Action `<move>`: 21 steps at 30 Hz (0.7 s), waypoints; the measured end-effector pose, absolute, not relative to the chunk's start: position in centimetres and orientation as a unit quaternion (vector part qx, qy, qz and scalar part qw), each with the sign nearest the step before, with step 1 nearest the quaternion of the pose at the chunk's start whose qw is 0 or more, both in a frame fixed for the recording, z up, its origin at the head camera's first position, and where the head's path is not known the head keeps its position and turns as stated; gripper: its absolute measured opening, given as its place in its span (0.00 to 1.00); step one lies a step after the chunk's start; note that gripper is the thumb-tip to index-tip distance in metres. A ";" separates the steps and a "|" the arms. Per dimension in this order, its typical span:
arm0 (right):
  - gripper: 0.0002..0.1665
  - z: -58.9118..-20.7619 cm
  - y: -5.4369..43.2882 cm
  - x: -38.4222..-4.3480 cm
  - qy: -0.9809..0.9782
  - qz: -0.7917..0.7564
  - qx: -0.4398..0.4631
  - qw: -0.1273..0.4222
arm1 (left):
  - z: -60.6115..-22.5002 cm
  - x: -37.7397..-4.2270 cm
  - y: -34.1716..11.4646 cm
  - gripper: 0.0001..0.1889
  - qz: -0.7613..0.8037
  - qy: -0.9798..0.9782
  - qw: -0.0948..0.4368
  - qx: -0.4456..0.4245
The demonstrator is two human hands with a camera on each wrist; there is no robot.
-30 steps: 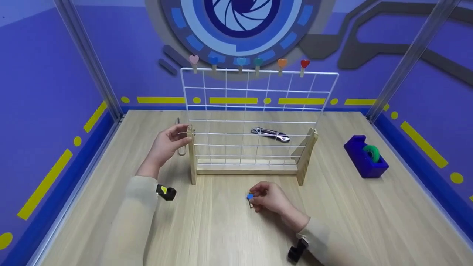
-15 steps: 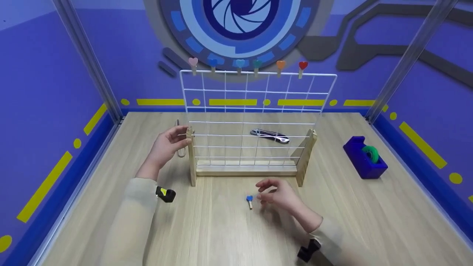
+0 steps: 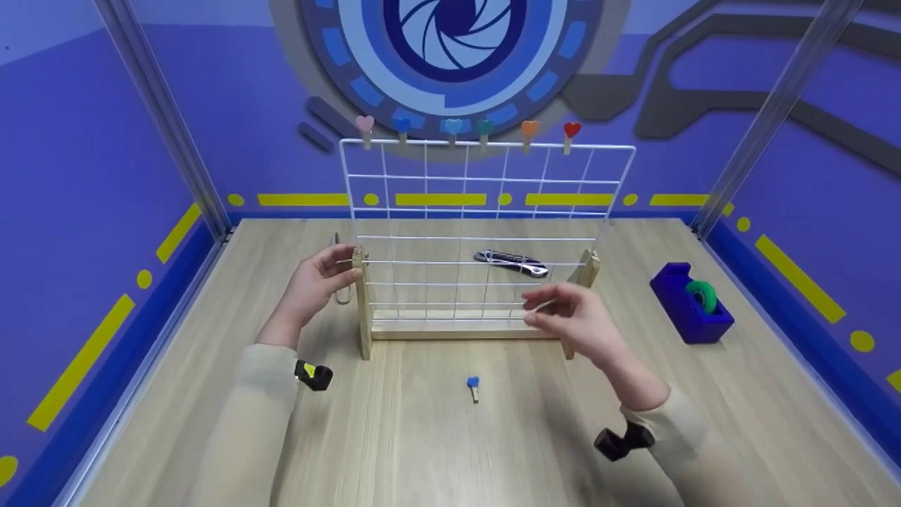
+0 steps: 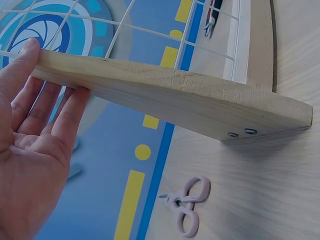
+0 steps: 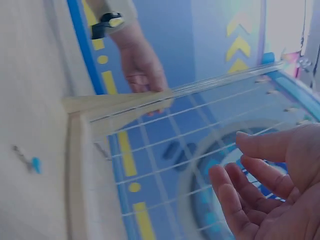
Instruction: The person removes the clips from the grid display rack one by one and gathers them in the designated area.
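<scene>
My left hand (image 3: pixel 311 289) grips the top of the left wooden upright (image 3: pixel 363 310) of a stand that holds a white wire grid (image 3: pixel 425 176). In the left wrist view the thumb lies on one side of that upright and the fingers on the other. Holding nothing, my right hand (image 3: pixel 574 320) is raised before the grid's lower right, fingers loosely bent and thumb apart. A small wooden clothespin with a blue heart (image 3: pixel 474 389) lies on the table in front of the stand. Several heart clothespins, among them a red one (image 3: pixel 571 134), line the grid's top wire.
Behind the grid lies a black and silver hand tool (image 3: pixel 510 263). Scissors (image 4: pixel 190 205) lie left of the stand, partly hidden by the left hand in the head view. A blue tape dispenser (image 3: pixel 693 310) with green tape stands at right. Blue panels surround the table.
My right hand has let go of the blue heart clothespin, leaving it on the table, and moved up and right toward the grid. The left hand has stayed on the upright.
</scene>
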State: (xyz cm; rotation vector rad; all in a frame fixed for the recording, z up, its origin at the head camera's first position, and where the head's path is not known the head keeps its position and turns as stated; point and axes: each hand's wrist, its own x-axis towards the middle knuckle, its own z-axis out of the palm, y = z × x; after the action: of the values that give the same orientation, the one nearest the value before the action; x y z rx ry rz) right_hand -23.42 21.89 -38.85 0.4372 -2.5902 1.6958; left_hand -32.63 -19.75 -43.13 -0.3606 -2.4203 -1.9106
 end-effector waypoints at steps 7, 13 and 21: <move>0.16 -32.9 23.3 -24.0 -0.803 0.569 0.163 0.072 | -43.1 -32.6 -19.8 0.28 -0.614 -0.781 0.016 -0.112; 0.17 -27.8 24.1 -25.1 -0.770 0.592 0.198 0.133 | -43.1 -32.6 -19.8 0.28 -0.611 -0.783 0.017 -0.110; 0.17 -22.2 25.2 -27.4 -0.739 0.614 0.229 0.160 | -43.3 -32.7 -19.8 0.28 -0.614 -0.781 0.013 -0.111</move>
State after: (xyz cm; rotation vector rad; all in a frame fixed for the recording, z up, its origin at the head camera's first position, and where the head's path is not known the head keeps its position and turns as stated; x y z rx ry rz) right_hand -27.44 25.19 -22.21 0.6531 -2.1112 1.7536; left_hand -32.68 -19.80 -43.29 -0.3444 -2.4346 -1.9137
